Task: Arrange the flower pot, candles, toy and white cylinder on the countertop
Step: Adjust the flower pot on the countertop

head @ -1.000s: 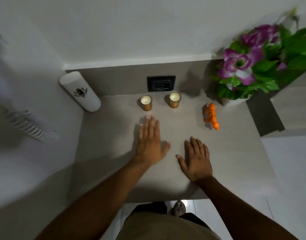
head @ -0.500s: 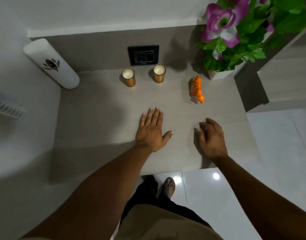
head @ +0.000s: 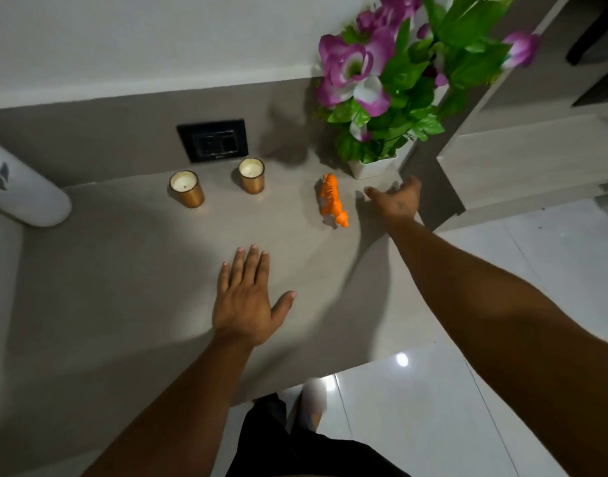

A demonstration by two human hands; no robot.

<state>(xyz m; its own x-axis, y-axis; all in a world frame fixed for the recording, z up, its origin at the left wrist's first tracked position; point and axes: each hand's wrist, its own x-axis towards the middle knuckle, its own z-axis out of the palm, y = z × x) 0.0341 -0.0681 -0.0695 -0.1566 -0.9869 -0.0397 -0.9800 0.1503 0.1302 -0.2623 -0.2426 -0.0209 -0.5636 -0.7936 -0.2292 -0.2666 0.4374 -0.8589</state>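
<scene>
On the grey countertop (head: 123,297) stand two gold-cupped candles, one (head: 186,188) left of the other (head: 251,175), near the back wall. An orange toy tiger (head: 333,200) stands to their right. Behind it, a white flower pot (head: 375,168) holds purple flowers and green leaves. A white cylinder (head: 23,194) leans at the far left, partly cut off. My left hand (head: 245,297) lies flat and open on the counter's middle. My right hand (head: 397,199) reaches out open, just right of the tiger and in front of the pot, holding nothing.
A black wall socket (head: 213,140) sits on the backsplash behind the candles. The counter's right edge runs beside my right hand, with a grey cabinet (head: 523,160) beyond it. White floor tiles (head: 433,407) lie below the front edge.
My right hand has left the counter's front and stretched forward to beside the tiger and pot. The left hand stays flat. The view has shifted to the right.
</scene>
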